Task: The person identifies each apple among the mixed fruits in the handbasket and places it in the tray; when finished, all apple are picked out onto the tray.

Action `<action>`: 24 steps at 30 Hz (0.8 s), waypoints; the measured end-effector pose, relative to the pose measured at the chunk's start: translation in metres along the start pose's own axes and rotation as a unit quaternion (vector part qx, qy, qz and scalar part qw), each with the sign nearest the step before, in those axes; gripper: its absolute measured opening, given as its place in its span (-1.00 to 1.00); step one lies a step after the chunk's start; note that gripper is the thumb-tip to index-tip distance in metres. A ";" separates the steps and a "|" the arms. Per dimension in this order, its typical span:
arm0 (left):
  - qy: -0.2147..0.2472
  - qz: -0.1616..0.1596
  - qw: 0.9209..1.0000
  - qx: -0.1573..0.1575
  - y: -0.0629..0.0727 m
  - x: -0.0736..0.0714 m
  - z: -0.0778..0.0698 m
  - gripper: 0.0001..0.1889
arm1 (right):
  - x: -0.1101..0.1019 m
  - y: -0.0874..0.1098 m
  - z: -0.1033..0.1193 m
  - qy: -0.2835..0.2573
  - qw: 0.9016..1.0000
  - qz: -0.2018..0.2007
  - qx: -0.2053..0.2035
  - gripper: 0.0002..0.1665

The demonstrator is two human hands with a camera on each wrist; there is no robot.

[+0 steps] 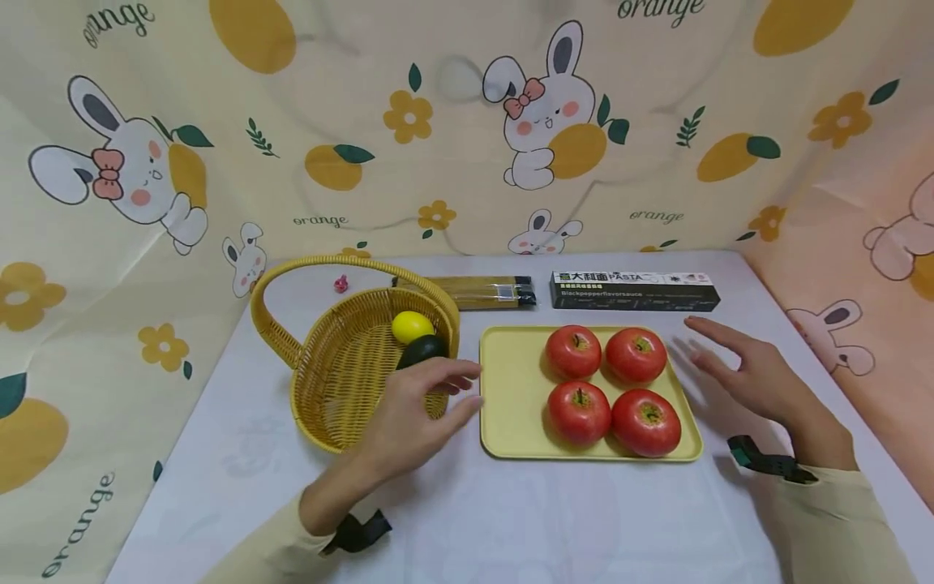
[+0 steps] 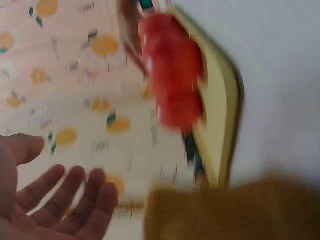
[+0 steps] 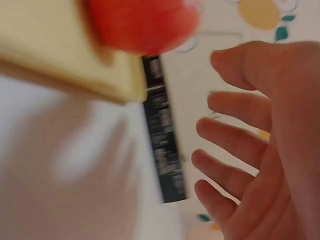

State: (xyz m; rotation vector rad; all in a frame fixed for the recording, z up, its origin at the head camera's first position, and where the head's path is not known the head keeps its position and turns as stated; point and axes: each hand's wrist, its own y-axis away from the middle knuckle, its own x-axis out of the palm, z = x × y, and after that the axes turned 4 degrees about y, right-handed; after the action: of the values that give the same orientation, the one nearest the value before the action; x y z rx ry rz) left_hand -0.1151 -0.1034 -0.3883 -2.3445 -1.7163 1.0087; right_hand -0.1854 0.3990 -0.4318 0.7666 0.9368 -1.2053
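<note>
My left hand [image 1: 414, 418], fingers relaxed and thumb apart, hovers between the wicker basket [image 1: 343, 381] and the yellow tray [image 1: 512, 405], holding nothing. Several red apples [image 1: 579, 414] sit grouped on the right part of that tray. Just off the tray's right edge, my right hand [image 1: 762, 385] is raised with its fingers spread. Its palm shows bare in the right wrist view, beside a blurred apple [image 3: 142, 22]. Inside the basket lie a yellow lemon [image 1: 412, 326] and a dark green avocado [image 1: 421, 349], partly hidden behind my left hand.
Behind the tray lies a black pasta box [image 1: 635, 294]. Left of it, a long brown pack with black ends [image 1: 477, 292] runs behind the basket's arched handle [image 1: 270, 324]. A tiny pink item [image 1: 340, 283] is at the back left. Printed cloth [image 1: 452, 186] hangs behind the white table [image 1: 584, 519].
</note>
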 end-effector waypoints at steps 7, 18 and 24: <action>-0.174 -0.139 0.972 0.077 0.026 -0.105 0.001 -0.71 | -0.046 0.011 0.016 0.073 0.994 -0.067 -0.051 -0.12; -0.461 -0.251 0.851 -0.001 0.026 -0.230 -0.042 -0.18 | -0.121 0.016 0.063 0.216 0.913 -0.324 -0.125 0.32; -0.503 -0.188 0.840 -0.073 0.030 -0.249 -0.013 -0.17 | -0.099 0.008 0.051 0.228 0.914 -0.311 -0.125 0.32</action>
State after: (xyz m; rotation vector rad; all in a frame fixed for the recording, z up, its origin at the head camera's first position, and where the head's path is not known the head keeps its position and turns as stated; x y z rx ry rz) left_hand -0.1242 -0.3272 -0.2756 -1.4015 -2.4518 2.2978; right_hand -0.1776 0.3965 -0.3205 0.5608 1.7827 -1.4340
